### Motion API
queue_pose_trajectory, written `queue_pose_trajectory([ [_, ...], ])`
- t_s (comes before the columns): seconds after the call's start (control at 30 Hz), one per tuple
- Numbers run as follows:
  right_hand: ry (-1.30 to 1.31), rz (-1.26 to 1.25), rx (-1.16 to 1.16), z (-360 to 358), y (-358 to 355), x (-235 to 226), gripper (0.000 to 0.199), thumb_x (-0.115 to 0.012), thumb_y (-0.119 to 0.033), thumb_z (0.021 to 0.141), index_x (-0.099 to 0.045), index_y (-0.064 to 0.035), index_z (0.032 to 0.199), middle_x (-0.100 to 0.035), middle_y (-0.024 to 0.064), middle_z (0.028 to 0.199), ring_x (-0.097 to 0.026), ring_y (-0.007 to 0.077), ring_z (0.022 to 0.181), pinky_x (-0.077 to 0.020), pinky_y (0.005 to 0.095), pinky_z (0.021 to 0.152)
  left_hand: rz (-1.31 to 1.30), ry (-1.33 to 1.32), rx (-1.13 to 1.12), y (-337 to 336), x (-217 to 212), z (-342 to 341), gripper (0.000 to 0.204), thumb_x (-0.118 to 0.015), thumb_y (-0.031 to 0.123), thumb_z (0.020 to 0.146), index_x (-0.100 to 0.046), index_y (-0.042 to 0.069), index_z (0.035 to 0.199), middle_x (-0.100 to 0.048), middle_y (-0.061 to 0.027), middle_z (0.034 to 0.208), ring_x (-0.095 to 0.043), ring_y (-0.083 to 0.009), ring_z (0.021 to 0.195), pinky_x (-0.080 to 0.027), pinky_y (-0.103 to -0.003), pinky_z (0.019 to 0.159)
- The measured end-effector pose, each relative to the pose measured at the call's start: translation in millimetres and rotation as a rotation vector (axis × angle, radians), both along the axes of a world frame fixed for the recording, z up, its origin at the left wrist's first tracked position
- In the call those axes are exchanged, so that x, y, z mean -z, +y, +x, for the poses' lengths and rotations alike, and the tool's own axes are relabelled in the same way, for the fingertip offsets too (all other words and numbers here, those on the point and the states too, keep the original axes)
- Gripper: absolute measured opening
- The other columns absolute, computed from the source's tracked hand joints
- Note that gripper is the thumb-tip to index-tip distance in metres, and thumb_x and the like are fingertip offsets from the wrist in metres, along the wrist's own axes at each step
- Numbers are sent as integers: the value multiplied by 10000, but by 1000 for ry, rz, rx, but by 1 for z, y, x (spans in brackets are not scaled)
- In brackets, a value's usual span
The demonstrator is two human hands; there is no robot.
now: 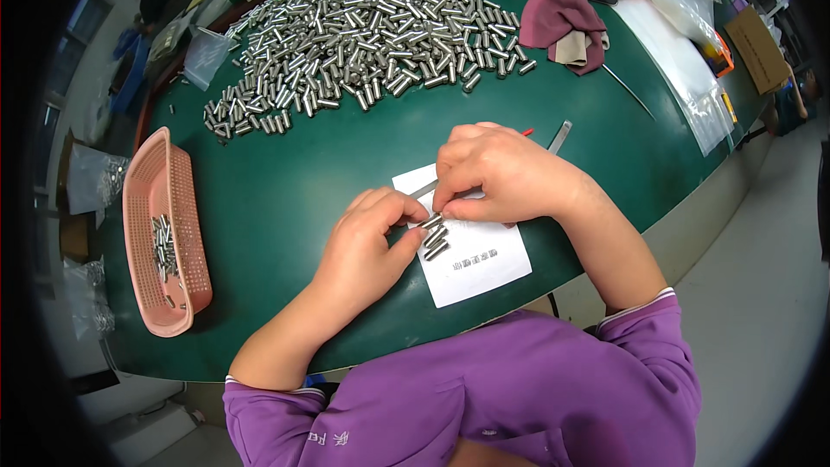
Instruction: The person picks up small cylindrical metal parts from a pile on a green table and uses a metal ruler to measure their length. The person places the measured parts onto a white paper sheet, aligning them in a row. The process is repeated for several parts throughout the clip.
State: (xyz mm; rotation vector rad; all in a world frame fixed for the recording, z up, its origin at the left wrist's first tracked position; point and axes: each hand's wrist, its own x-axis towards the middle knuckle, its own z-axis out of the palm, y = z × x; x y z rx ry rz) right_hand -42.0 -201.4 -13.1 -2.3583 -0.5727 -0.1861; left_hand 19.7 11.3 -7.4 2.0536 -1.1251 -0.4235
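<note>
**Small steel pins lined up on a paper slip**

The right hand (506, 175) pinches one short steel pin (431, 221) in a narrow fingertip grip, and the left hand (367, 242) steadies the row from the other side with its thumb. A few pins (436, 245) lie side by side on a white paper slip (475, 264), likely so they stand out against the green tabletop (285, 182). A large heap of pins (372, 35) lies well beyond; a pink basket (164, 233) to the left holds some more.

A few short shiny steel pins (434, 238) lie side by side on a white paper slip (471, 264), pinched between both hands' fingertips.
</note>
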Motion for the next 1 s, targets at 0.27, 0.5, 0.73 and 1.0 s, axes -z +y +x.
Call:
queue_pose_trajectory([
  [0.27,27,8,-15,-1,0,0,44,-693,-110,692,-694,-111,737,-580,1,752,-541,204,809,-433,331,785,61,24,82,3,-10,-4,232,-699,21,731,-605,37,942,-594,-47,882,-563,-190,836,-468,-294,704],
  [0.5,28,9,-36,-2,-1,0,43,-695,-114,690,-692,-115,733,-577,0,754,-541,206,807,-432,336,774,104,-29,127,3,-16,-10,326,-737,52,700,-574,28,982,-582,-70,926,-553,-233,885,-471,-328,747],
  [0.73,33,-5,-50,-3,-1,0,40,-705,-121,687,-691,-126,724,-573,-8,758,-546,199,820,-426,338,765,111,-48,134,4,-14,-14,361,-746,54,687,-561,28,995,-574,-80,934,-551,-244,894,-471,-334,766],
  [1.0,77,-4,-99,-5,-2,-4,68,-722,-120,673,-686,-147,723,-549,-25,781,-534,192,857,-404,337,804,132,13,135,4,-15,-16,485,-725,23,696,-510,45,1131,-579,-73,957,-559,-230,916,-472,-334,797],
])
